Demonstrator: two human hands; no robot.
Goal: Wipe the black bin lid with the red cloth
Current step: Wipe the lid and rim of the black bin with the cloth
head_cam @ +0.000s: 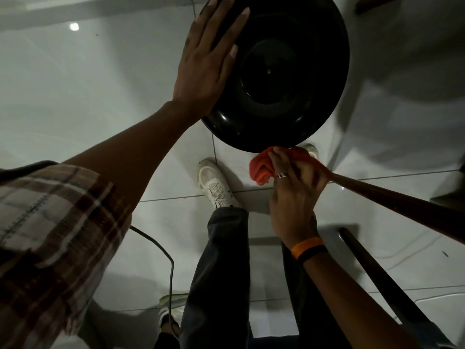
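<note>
We are observing the black bin lid (276, 79) held above the tiled floor (75, 96), left hand (203, 66) lying flat, fingers spread. Right hand (294, 195) is clutching the soft red cloth (261, 167) at the lid's near edge; glossy lid, likely slippery, best steadied by its rim

The left hand (205, 61) lies flat on the left part of the round black plastic bin lid (281, 76). Below the lid's near edge, the right hand (294, 197) bunches the red cloth (261, 167) against it, above the white tiled floor (88, 96).
</note>
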